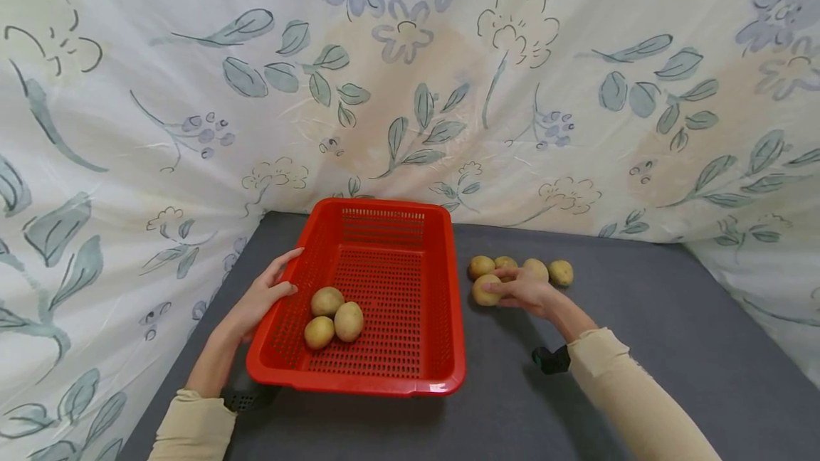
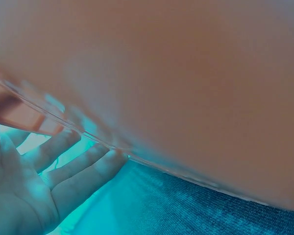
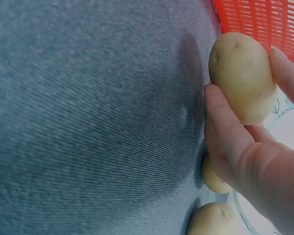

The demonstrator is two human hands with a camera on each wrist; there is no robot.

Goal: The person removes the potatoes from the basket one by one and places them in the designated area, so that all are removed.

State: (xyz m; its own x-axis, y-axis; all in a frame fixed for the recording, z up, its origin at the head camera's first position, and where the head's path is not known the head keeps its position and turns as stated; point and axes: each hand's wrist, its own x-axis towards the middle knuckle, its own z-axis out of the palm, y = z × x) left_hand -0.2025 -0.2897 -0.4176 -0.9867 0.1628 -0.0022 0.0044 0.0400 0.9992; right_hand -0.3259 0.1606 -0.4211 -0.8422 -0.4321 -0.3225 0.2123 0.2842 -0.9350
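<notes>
A red plastic basket (image 1: pixel 442 304) with slotted walls holds three potatoes (image 1: pixel 349 321) in its near left part. My left hand (image 1: pixel 259 301) touches the basket's left side; in the left wrist view its fingers (image 2: pixel 88 183) stretch out fairly straight to the basket's edge. My right hand (image 1: pixel 528 292), just right of the basket, pinches a potato (image 3: pixel 242 78) between thumb and fingers. Several other potatoes (image 1: pixel 561 273) lie on the dark cloth close behind and beside that hand, some partly hidden by it.
A dark grey cloth (image 1: pixel 640 319) covers the table under the basket. Floral fabric (image 1: pixel 423 91) hangs behind and along both sides of the table. Dark wrist devices (image 1: pixel 552 359) sit below both wrists.
</notes>
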